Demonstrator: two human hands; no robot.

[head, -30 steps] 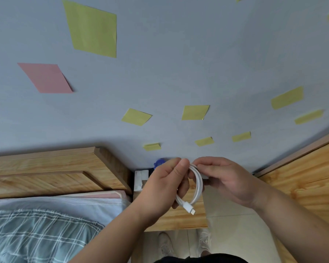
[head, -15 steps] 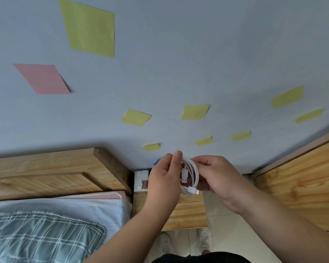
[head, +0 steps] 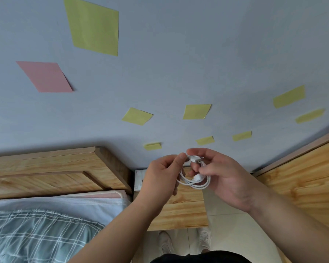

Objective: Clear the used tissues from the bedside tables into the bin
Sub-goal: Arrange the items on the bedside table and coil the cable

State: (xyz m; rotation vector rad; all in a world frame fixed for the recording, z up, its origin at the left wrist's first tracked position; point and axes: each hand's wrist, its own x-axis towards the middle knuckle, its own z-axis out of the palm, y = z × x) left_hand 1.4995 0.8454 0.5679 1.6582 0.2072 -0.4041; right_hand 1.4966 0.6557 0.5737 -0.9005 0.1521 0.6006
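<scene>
Blue wall (head: 198, 54) fills most of my view. I spot no tissues or bin; the bedside tabletop (head: 180, 209) sits mostly hidden beneath the hands. Left hand (head: 160, 179) and right hand (head: 226, 179) both pinch a coiled white cable (head: 196, 184); loosened, its loops could spring apart.

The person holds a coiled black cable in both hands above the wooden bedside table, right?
No. The head view shows the coiled cable is white, not black. The left hand and right hand do hold it above the wooden bedside table.
</scene>
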